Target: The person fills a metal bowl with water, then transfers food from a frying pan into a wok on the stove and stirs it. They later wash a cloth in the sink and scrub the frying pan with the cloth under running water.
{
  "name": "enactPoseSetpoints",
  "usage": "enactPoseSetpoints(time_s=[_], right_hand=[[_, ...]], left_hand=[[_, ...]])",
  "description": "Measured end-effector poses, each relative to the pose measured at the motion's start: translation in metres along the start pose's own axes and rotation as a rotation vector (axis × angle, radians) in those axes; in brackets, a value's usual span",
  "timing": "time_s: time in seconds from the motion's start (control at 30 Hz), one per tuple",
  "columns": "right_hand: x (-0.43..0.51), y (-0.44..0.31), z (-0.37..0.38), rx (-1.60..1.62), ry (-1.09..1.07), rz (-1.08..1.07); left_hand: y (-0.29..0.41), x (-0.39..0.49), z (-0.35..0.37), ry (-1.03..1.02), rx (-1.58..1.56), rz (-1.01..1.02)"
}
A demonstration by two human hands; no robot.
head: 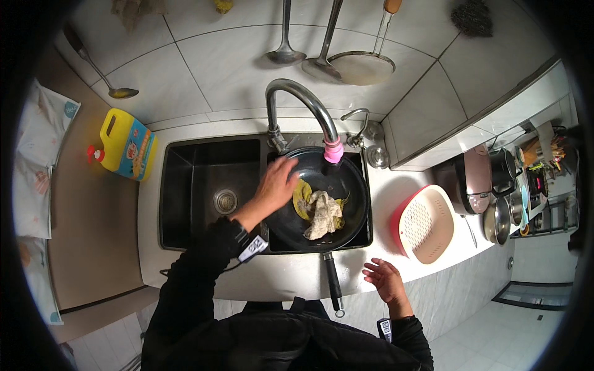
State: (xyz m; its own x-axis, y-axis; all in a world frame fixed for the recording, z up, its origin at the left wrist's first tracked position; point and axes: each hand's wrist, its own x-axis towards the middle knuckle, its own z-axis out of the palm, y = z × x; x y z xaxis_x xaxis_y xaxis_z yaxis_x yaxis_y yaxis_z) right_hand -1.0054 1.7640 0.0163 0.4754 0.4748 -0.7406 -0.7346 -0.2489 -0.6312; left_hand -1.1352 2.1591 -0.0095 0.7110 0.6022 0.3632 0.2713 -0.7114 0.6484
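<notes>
A dark frying pan (355, 204) rests over the right basin of the sink, its black handle (332, 280) pointing towards me. Inside it lie a crumpled beige cloth (323, 215) and a yellow-green cloth (302, 197). My left hand (277, 184) is above the pan's left rim, slightly blurred, with nothing visible in it. Just beyond that hand stands the chrome faucet (301, 88), whose pink nozzle (333, 151) hangs over the pan. Near the counter's front edge, right of the pan handle, my right hand (385, 280) is raised with its fingers apart and holds nothing.
A red and cream colander (424, 225) stands right of the sink, with a rice cooker (471, 181) behind it. The left basin (209, 171) has a drain. A yellow detergent jug (127, 146) is at left. Ladles (285, 55) and a strainer (364, 67) hang on the wall.
</notes>
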Motion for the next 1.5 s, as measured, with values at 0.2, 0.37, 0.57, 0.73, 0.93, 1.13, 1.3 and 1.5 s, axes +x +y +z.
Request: enactPoseSetpoints(time_s=[0.2,0.37,0.57,0.73,0.93,1.13,1.3,1.5], right_hand=[[0.002,-0.001,0.012,-0.139,-0.057,0.033],[0.009,0.003,0.013,-0.197,-0.099,0.039],[0.043,0.017,0.048,-0.633,-0.173,-0.169],[0.081,0.007,0.106,-1.478,-0.270,-0.815],[0.137,0.021,0.160,-1.899,-0.261,-0.872],[0.195,0.051,0.179,-2.180,0.046,-0.877],[0.242,0.034,0.232,-2.013,0.150,-0.463],[0.241,0.047,0.247,-1.844,0.116,-0.491]], left_hand=[[-0.049,0.059,0.034,0.078,0.172,0.028],[-0.056,0.064,0.040,0.090,0.096,-0.026],[-0.039,0.034,0.034,-0.009,0.089,-0.051],[-0.011,-0.018,0.038,-0.129,0.164,-0.132],[-0.026,-0.076,0.023,-0.256,0.436,-0.205],[-0.055,-0.080,0.013,-0.233,0.433,-0.300],[-0.060,-0.085,0.021,-0.190,0.296,-0.321],[-0.079,-0.089,0.024,-0.084,0.088,-0.307]])
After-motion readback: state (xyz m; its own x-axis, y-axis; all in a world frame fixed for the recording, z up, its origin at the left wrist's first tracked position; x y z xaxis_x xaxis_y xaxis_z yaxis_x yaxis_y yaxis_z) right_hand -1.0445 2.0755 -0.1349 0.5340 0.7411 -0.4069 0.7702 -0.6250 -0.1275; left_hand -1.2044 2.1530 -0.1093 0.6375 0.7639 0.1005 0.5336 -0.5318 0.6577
